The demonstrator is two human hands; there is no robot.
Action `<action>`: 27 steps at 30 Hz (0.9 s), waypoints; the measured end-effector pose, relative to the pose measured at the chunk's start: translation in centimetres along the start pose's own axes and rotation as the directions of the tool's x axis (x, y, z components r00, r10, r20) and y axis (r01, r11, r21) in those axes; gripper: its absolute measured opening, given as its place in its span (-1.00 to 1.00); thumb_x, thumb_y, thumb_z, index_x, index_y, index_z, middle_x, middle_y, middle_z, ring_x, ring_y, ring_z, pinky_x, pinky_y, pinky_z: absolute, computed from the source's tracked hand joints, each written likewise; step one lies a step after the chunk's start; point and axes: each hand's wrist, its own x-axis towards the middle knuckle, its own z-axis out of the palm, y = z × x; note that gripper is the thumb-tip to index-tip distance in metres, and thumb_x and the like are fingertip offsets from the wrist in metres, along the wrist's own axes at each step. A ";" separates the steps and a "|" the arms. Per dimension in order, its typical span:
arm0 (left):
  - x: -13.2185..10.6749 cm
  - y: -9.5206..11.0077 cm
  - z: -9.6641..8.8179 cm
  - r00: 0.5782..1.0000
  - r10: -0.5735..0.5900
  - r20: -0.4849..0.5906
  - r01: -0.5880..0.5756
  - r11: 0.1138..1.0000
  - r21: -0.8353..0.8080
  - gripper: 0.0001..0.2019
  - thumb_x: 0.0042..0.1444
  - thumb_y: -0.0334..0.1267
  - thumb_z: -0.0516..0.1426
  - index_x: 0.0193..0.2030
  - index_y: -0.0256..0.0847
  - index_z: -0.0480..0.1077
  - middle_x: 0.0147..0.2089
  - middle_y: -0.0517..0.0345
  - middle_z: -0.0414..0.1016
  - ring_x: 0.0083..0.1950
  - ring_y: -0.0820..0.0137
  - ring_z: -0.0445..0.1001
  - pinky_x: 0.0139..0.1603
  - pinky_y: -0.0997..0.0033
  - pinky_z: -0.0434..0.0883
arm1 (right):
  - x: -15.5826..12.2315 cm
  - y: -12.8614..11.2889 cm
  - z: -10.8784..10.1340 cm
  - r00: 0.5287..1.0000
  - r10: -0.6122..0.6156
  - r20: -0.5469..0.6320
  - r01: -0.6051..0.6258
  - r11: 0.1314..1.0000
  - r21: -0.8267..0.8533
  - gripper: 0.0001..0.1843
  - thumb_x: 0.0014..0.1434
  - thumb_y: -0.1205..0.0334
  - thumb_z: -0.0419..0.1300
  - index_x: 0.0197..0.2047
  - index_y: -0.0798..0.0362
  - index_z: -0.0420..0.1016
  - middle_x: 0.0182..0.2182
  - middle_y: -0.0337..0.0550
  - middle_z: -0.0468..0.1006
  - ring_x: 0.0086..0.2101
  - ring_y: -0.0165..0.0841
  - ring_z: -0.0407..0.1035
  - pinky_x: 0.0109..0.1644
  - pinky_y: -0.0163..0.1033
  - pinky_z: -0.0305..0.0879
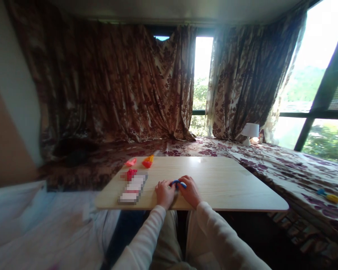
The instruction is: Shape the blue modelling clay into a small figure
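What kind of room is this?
Probably a room at home, perhaps a bedroom: floral curtains, a small white lamp on matching floral fabric, and a low table.

You can read no text, label, brand, number or sign anywhere in view. Coarse pixel blocks cover the flat, pale, upright-rectangular item with a reddish band across it [133, 188] that lies on the left part of the light wood-grain tabletop [225, 187], so you cannot tell whether it bears any print.
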 end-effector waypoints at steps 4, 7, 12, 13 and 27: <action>0.0 -0.3 0.1 1.000 0.001 0.022 -0.001 1.000 -0.012 -0.84 -0.02 -0.40 0.17 -0.29 -0.16 0.53 -0.29 0.12 0.58 -0.16 0.33 0.44 -0.06 0.34 0.28 | 0.0 -0.1 -0.1 1.000 0.005 0.002 -0.005 1.000 -0.022 -0.90 0.08 0.41 0.19 -0.33 0.05 0.49 -0.34 -0.13 0.48 -0.25 -0.26 0.32 -0.14 -0.18 0.27; 0.0 -0.4 0.1 1.000 -0.009 0.026 0.010 1.000 -0.018 -0.86 -0.03 -0.39 0.18 -0.31 -0.19 0.53 -0.30 0.10 0.58 -0.16 0.31 0.44 -0.05 0.32 0.29 | 0.0 -0.2 -0.1 1.000 0.002 0.011 -0.002 0.999 -0.036 -0.91 0.07 0.40 0.21 -0.33 0.03 0.49 -0.34 -0.16 0.49 -0.26 -0.28 0.32 -0.15 -0.21 0.27; 0.1 -0.5 0.1 0.999 0.012 0.039 -0.011 1.000 -0.029 -0.84 -0.01 -0.38 0.16 -0.30 -0.13 0.54 -0.28 0.13 0.59 -0.13 0.31 0.43 -0.03 0.32 0.29 | -0.2 -0.1 -0.1 1.000 0.005 0.009 -0.005 0.998 -0.057 -0.95 0.09 0.37 0.22 -0.34 0.06 0.49 -0.35 -0.15 0.49 -0.26 -0.28 0.32 -0.14 -0.20 0.26; 0.1 -0.5 0.1 0.999 0.018 0.040 -0.016 0.999 -0.030 -0.83 0.00 -0.38 0.15 -0.29 -0.12 0.54 -0.27 0.14 0.59 -0.13 0.32 0.42 -0.02 0.33 0.29 | -0.2 -0.1 -0.1 1.000 0.002 0.015 -0.001 0.998 -0.060 -0.95 0.08 0.37 0.23 -0.33 0.05 0.50 -0.35 -0.15 0.49 -0.26 -0.28 0.32 -0.13 -0.20 0.26; -0.1 -0.1 -0.1 1.000 0.003 0.031 -0.005 0.998 0.062 -0.88 0.01 -0.32 0.16 -0.34 -0.14 0.54 -0.29 0.12 0.57 -0.11 0.27 0.39 -0.04 0.30 0.26 | -0.1 -0.6 -0.6 0.999 -0.001 0.040 0.005 0.995 -0.101 -0.93 0.10 0.34 0.23 -0.32 0.01 0.53 -0.32 -0.17 0.50 -0.25 -0.29 0.32 -0.12 -0.23 0.24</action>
